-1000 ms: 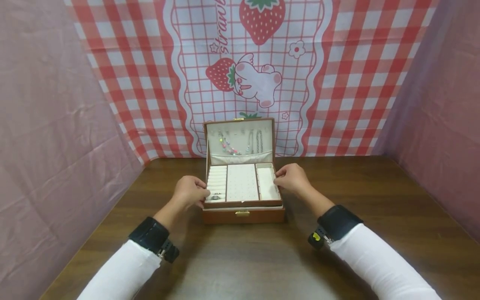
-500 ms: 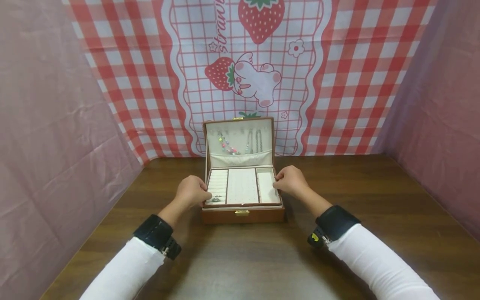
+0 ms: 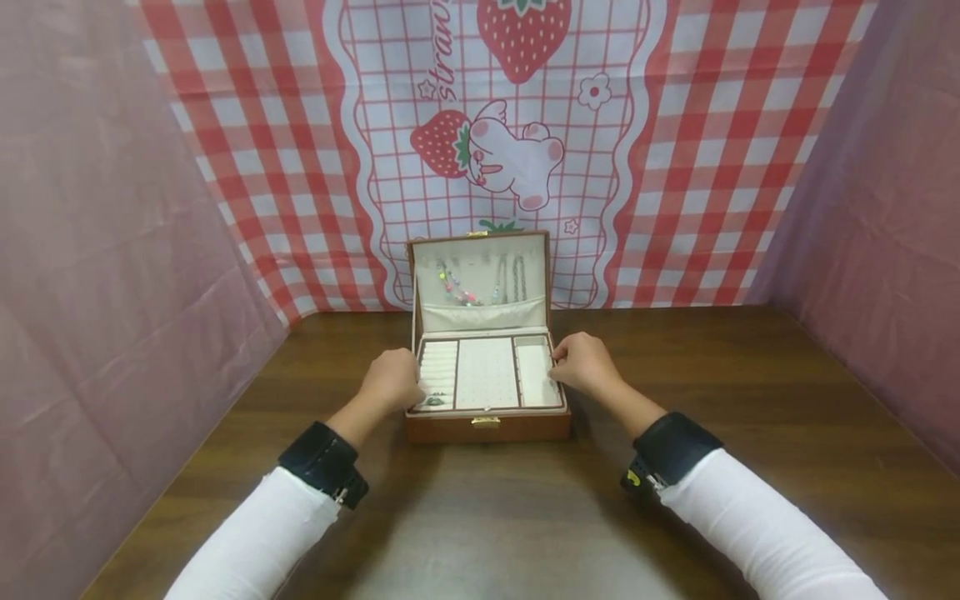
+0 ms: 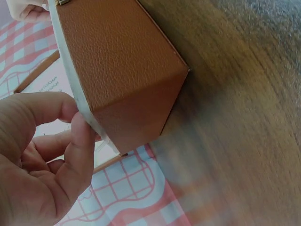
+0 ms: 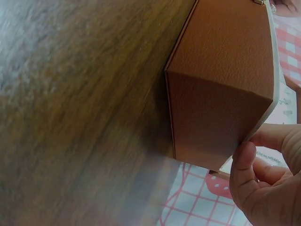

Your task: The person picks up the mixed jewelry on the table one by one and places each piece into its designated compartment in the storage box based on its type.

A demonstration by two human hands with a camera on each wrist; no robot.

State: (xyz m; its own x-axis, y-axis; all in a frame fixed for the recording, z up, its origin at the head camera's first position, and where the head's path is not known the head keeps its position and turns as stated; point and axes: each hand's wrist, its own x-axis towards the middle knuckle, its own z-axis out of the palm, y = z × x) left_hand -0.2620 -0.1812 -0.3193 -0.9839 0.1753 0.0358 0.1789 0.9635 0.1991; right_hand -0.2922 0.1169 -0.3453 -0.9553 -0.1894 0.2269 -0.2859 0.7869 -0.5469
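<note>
A brown leather-look jewelry box [image 3: 450,429] stands on the table with its lid [image 3: 483,317] raised. Inside its rim sits a cream tray [image 3: 486,375] with ring rolls at left, a flat panel in the middle and a long slot at right. A few rings [image 3: 434,401] lie in the front of the ring rolls. My left hand [image 3: 392,379] pinches the tray's left edge at the box rim, as the left wrist view also shows. Across from it my right hand [image 3: 587,364] pinches at the right edge. The fingertips inside the rim are partly hidden.
Necklaces, one with colored beads [image 3: 453,286], hang inside the lid above a fabric pocket. A gold clasp [image 3: 485,422] marks the box front. Behind the wooden table [image 3: 480,517] hangs a red checkered strawberry cloth [image 3: 277,167]; pink cloth [image 3: 97,292] flanks both sides.
The tray's front has come down and the tray now lies level in the box. My left hand has shifted slightly right; my right hand stays nearly in place.
</note>
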